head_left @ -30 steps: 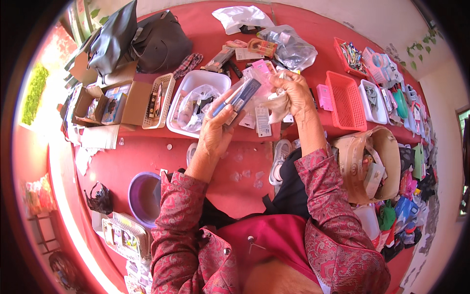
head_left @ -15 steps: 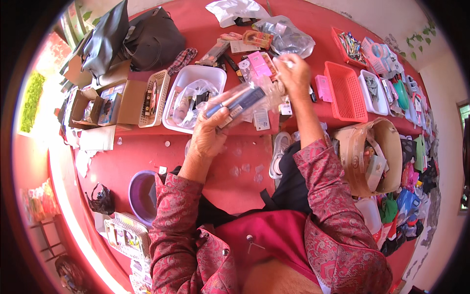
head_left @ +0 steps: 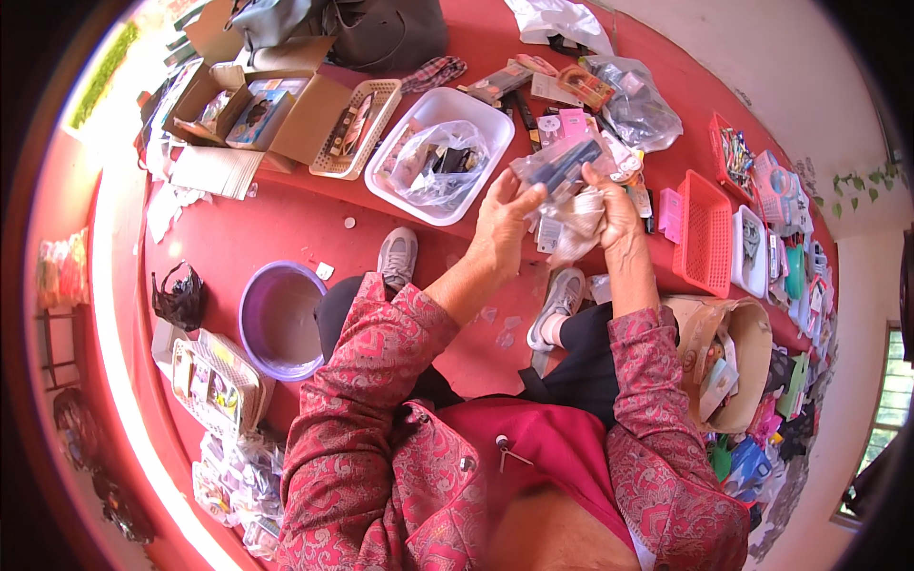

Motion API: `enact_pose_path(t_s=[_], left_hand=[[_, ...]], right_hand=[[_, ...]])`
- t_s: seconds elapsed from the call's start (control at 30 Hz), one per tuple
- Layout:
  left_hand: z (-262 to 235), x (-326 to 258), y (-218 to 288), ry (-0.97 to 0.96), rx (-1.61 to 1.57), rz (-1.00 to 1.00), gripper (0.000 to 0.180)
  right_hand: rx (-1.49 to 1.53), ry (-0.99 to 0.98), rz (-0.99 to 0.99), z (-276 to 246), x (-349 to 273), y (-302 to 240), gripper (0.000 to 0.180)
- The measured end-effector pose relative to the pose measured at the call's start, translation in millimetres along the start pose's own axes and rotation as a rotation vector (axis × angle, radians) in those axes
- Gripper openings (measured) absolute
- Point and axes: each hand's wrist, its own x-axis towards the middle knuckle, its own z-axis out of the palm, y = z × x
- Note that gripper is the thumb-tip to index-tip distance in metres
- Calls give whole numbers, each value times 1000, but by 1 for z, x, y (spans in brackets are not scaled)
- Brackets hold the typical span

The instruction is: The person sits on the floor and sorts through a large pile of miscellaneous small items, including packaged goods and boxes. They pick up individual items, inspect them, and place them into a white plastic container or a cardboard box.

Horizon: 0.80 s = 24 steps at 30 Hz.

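Observation:
Between my two hands is a clear plastic bag (head_left: 577, 228) with slim dark blue items (head_left: 562, 172) in or against it; their exact kind is hard to make out. My left hand (head_left: 502, 225) grips the blue items' side, thumb on top. On the other side my right hand (head_left: 621, 215) holds the bag, whose loose part is bunched and hangs below the fingers. Just beyond lie pink cards (head_left: 574, 122) and small packages on the red cloth. A white tub (head_left: 487, 203) holding a bag of small goods stands left of my hands.
An open cardboard box (head_left: 303, 114) and a cream basket (head_left: 333, 169) stand at the left, with a purple basin (head_left: 249, 319) nearer me. To the right are a red basket (head_left: 704, 238), a white tray (head_left: 749, 276) and a large carton (head_left: 762, 354). A clear bag (head_left: 643, 109) lies at the back.
My right hand has come down from above the bag's end to beside my left hand. The bag is now gathered between them. The whole view has shifted toward the left.

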Motion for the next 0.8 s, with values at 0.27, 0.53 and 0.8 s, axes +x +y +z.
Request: enact_pose_path(t_s=[0.27, 0.53, 0.8], left_hand=[[-26, -55, -13, -1166, 1830, -96, 29], [-30, -63, -6, -1353, 1853, -18, 25], [-34, -63, 1, -1313, 1852, -20, 17]], right_hand=[[-281, -111, 303, 13, 91, 36, 23], [-519, -106, 525, 50, 205, 76, 20], [-471, -65, 414, 28, 253, 84, 17]])
